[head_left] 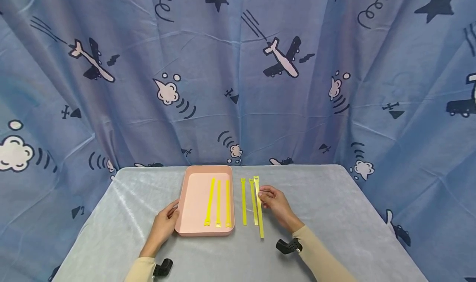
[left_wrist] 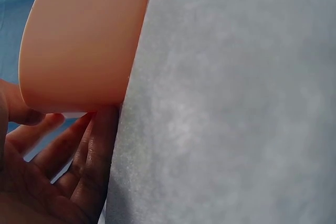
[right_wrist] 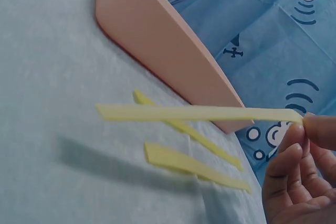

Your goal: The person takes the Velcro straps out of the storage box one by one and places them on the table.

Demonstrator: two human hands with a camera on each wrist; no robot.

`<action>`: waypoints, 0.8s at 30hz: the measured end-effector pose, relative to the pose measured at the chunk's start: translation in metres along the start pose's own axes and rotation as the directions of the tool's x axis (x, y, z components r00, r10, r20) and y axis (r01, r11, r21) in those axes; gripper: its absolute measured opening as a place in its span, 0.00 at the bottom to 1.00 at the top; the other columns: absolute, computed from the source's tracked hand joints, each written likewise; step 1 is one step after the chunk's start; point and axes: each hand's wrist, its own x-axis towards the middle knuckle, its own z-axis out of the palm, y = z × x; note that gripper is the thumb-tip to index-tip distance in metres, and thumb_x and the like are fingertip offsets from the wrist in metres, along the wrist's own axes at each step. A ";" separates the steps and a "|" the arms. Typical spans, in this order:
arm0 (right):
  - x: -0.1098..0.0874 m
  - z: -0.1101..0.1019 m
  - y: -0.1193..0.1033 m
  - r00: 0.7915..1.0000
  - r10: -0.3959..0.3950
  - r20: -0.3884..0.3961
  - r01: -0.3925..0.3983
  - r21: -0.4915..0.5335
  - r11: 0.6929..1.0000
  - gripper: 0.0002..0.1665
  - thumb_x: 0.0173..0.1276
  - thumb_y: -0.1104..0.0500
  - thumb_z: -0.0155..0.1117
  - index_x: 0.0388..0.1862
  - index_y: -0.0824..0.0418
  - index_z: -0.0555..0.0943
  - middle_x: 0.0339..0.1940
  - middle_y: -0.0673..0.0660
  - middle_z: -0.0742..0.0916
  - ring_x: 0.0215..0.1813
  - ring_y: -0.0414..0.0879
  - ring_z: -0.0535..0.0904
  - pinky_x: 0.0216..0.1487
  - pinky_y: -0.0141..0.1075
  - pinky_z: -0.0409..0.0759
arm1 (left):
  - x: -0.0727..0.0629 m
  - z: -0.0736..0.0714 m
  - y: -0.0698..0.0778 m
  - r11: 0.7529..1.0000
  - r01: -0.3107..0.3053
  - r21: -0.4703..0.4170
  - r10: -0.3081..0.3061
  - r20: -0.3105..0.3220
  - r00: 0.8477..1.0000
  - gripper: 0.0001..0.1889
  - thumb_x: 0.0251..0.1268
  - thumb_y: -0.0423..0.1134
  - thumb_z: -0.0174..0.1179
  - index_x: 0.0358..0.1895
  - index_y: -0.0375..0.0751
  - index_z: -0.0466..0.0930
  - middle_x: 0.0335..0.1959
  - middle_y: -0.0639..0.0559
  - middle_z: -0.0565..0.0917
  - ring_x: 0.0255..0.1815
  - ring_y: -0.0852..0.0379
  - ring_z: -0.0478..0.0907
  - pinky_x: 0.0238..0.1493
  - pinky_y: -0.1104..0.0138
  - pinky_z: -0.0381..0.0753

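A pink tray (head_left: 195, 199) stands on the grey cloth, and three yellow hook-and-loop cable ties (head_left: 218, 203) lie in its right half. My left hand (head_left: 163, 222) holds the tray's left edge, thumb at the rim and fingers against the outer wall in the left wrist view. With thumb and index finger, my right hand (head_left: 277, 205) pinches another yellow cable tie (right_wrist: 199, 113). That tie stretches out above the cloth, its shadow below it. Two more ties, a left one (head_left: 243, 201) and a right one (head_left: 253, 199), lie on the cloth right of the tray.
Grey cloth covers the table (head_left: 334, 216). Behind its far edge hangs a blue curtain (head_left: 238, 67) printed with planes and clouds. Each forearm wears a black wrist device, one on the left (head_left: 163, 268) and one on the right (head_left: 289, 246).
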 end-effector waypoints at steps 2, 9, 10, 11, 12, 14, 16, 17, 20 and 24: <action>0.000 -0.003 0.000 1.000 0.008 -0.012 -0.008 -0.007 1.000 0.16 0.70 0.62 0.62 0.55 0.64 0.76 0.34 0.51 0.84 0.34 0.43 0.76 0.36 0.35 0.78 | 0.000 0.000 0.000 1.000 -0.003 0.001 0.003 0.003 1.000 0.24 0.75 0.38 0.50 0.71 0.42 0.68 0.60 0.35 0.80 0.59 0.43 0.80 0.57 0.54 0.79; 0.006 -0.017 0.001 1.000 -0.004 -0.006 0.004 -0.034 0.999 0.18 0.71 0.61 0.61 0.57 0.66 0.74 0.33 0.49 0.83 0.33 0.41 0.76 0.36 0.34 0.77 | 0.001 0.000 -0.001 1.000 -0.003 0.008 0.003 -0.006 1.000 0.24 0.75 0.38 0.50 0.71 0.42 0.69 0.60 0.35 0.81 0.59 0.43 0.80 0.56 0.54 0.79; 0.006 -0.019 -0.001 1.000 -0.004 -0.007 0.003 -0.040 0.999 0.18 0.72 0.61 0.61 0.57 0.66 0.74 0.32 0.49 0.83 0.33 0.41 0.76 0.36 0.34 0.77 | 0.001 0.000 -0.001 1.000 -0.003 0.008 0.003 -0.005 1.000 0.24 0.75 0.38 0.50 0.71 0.42 0.69 0.60 0.35 0.81 0.59 0.43 0.80 0.56 0.54 0.80; 0.007 -0.022 -0.002 1.000 -0.008 -0.005 0.008 -0.050 0.999 0.18 0.72 0.61 0.61 0.57 0.67 0.74 0.32 0.49 0.83 0.33 0.41 0.76 0.36 0.34 0.77 | 0.001 0.000 -0.001 1.000 0.001 0.007 -0.001 -0.005 1.000 0.23 0.75 0.38 0.50 0.71 0.43 0.69 0.60 0.36 0.81 0.59 0.43 0.80 0.56 0.55 0.80; 0.007 -0.023 -0.003 1.000 -0.006 -0.008 0.006 -0.055 0.998 0.18 0.72 0.61 0.61 0.57 0.67 0.74 0.32 0.49 0.83 0.33 0.40 0.76 0.35 0.34 0.77 | 0.001 0.000 -0.001 1.000 0.001 0.009 -0.001 -0.004 1.000 0.23 0.75 0.38 0.50 0.71 0.42 0.69 0.60 0.36 0.81 0.59 0.43 0.80 0.56 0.55 0.80; 0.010 -0.026 -0.004 1.000 -0.010 -0.009 0.009 -0.068 0.998 0.18 0.72 0.60 0.61 0.57 0.66 0.74 0.33 0.49 0.83 0.33 0.40 0.76 0.35 0.34 0.77 | 0.000 0.000 0.000 1.000 0.001 0.010 -0.001 -0.001 1.000 0.23 0.75 0.38 0.50 0.71 0.42 0.69 0.60 0.35 0.81 0.59 0.43 0.80 0.56 0.54 0.80; 0.013 -0.029 -0.005 1.000 -0.010 -0.015 0.009 -0.078 0.997 0.18 0.72 0.59 0.61 0.57 0.66 0.74 0.33 0.49 0.83 0.33 0.40 0.76 0.35 0.34 0.77 | 0.001 0.000 0.001 1.000 0.000 0.013 0.000 0.000 1.000 0.23 0.75 0.39 0.50 0.71 0.42 0.69 0.60 0.35 0.81 0.59 0.43 0.80 0.56 0.54 0.79; 0.015 -0.030 -0.005 1.000 -0.008 -0.016 0.007 -0.085 0.996 0.18 0.72 0.59 0.61 0.57 0.65 0.74 0.34 0.49 0.83 0.34 0.41 0.76 0.35 0.34 0.77 | 0.001 -0.001 0.001 1.000 -0.001 0.014 0.001 0.000 1.000 0.23 0.75 0.39 0.50 0.71 0.42 0.69 0.60 0.35 0.81 0.59 0.43 0.80 0.56 0.54 0.79; 0.023 -0.031 -0.004 1.000 0.014 -0.019 -0.016 -0.101 0.995 0.18 0.72 0.59 0.61 0.57 0.64 0.75 0.34 0.49 0.83 0.34 0.41 0.76 0.36 0.34 0.77 | 0.002 -0.001 0.001 1.000 0.000 0.011 0.000 0.007 1.000 0.23 0.75 0.39 0.50 0.71 0.42 0.68 0.60 0.35 0.80 0.59 0.43 0.79 0.56 0.54 0.79; 0.032 -0.032 0.001 0.999 0.048 -0.003 -0.048 -0.128 0.991 0.17 0.72 0.59 0.61 0.58 0.62 0.75 0.36 0.50 0.84 0.36 0.41 0.76 0.35 0.33 0.76 | 0.001 -0.001 0.000 1.000 0.007 0.003 -0.008 0.014 1.000 0.24 0.76 0.39 0.49 0.72 0.43 0.67 0.61 0.34 0.79 0.60 0.42 0.79 0.57 0.53 0.79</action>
